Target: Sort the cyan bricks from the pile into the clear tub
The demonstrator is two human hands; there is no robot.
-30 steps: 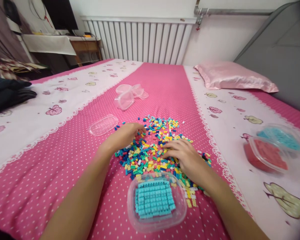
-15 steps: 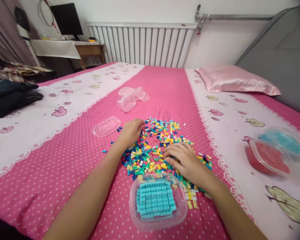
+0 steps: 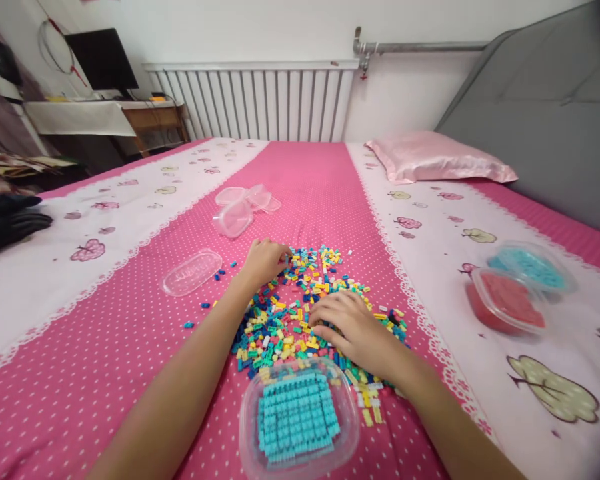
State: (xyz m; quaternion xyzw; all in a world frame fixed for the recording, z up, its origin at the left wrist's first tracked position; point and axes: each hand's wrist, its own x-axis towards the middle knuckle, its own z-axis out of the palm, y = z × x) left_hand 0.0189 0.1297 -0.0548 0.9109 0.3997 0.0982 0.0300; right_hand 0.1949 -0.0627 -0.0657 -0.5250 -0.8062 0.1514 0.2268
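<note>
Small plastic building bricks (image 3: 275, 327) in blue, green, yellow, white and red lie in a loose pile on the bed. My left hand (image 3: 265, 263) is at the pile's far left edge, fingers bent and slightly apart over bricks. On the pile's right side rests my right hand (image 3: 347, 323), palm down with curved, parted fingers; its fingertips touch bricks. Whatever may be under either hand is hidden. Nearest me stands a clear plastic tub (image 3: 351, 433) holding neat rows of light blue bricks (image 3: 297, 413). A clear lid (image 3: 191, 272) lies left of my left hand.
Further back are several clear empty containers or lids (image 3: 235, 217). To the right stand a tub of red pieces (image 3: 510, 303) and a tub of blue pieces (image 3: 535, 263). A pink pillow (image 3: 440, 157) lies at the back right, dark clothing (image 3: 13, 220) at the left.
The camera has turned, so the scene sits further left and a little lower. Both hands stay at nearly the same spots on the pile. A light blue brick now shows between my left hand and the lid.
</note>
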